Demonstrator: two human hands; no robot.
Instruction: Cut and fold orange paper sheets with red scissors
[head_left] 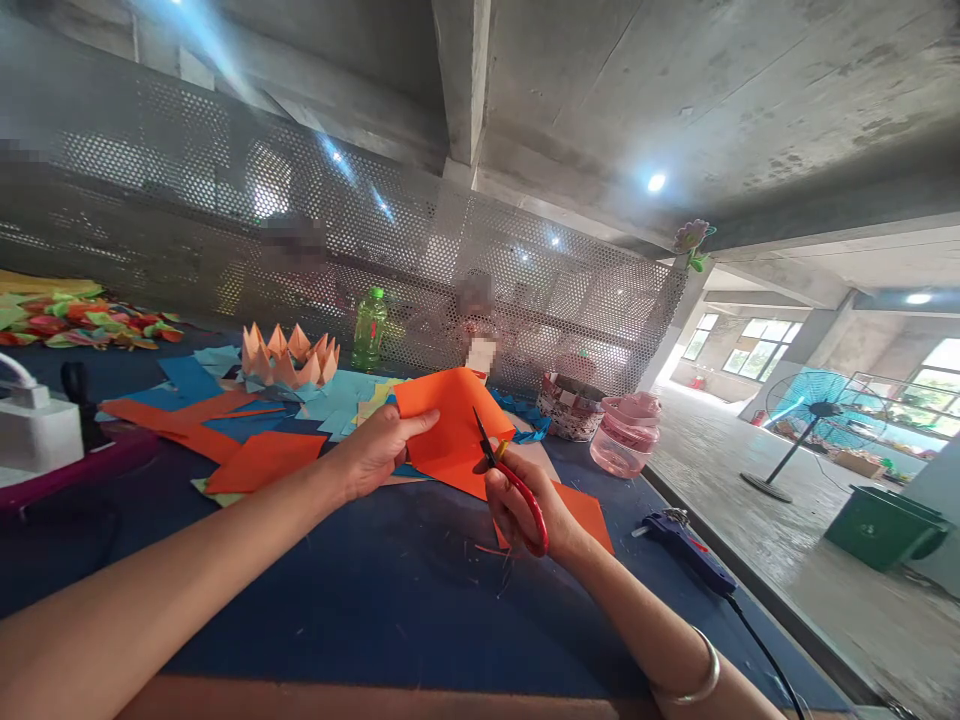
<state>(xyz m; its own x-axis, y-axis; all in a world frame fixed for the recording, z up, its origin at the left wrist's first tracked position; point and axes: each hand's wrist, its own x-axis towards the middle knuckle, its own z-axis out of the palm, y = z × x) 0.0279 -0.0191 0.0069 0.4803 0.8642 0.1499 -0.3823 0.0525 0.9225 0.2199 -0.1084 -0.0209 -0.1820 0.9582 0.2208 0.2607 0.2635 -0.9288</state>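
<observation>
My left hand (pixel 382 447) pinches the left edge of an orange sheet of paper (pixel 442 425), thumb on top, and holds it up off the table. In my right hand (pixel 525 495) is a pair of scissors (pixel 534 510) with red handles and dark blades pointing up and away from me. The blades lie in front of the sheet's right part; I cannot tell whether they touch it. Under and beside my right hand lies another orange piece of paper (pixel 589 512). More orange paper (pixel 266 462) rests left of my left hand.
Beyond the paper stand a folded peach paper crown (pixel 291 360), a green bottle (pixel 370 330), a patterned basket (pixel 571 408) and a pink-tinted clear container (pixel 626 437). A blue glue gun (pixel 690 550) lies near the right edge. A white power plug (pixel 37 435) is at left.
</observation>
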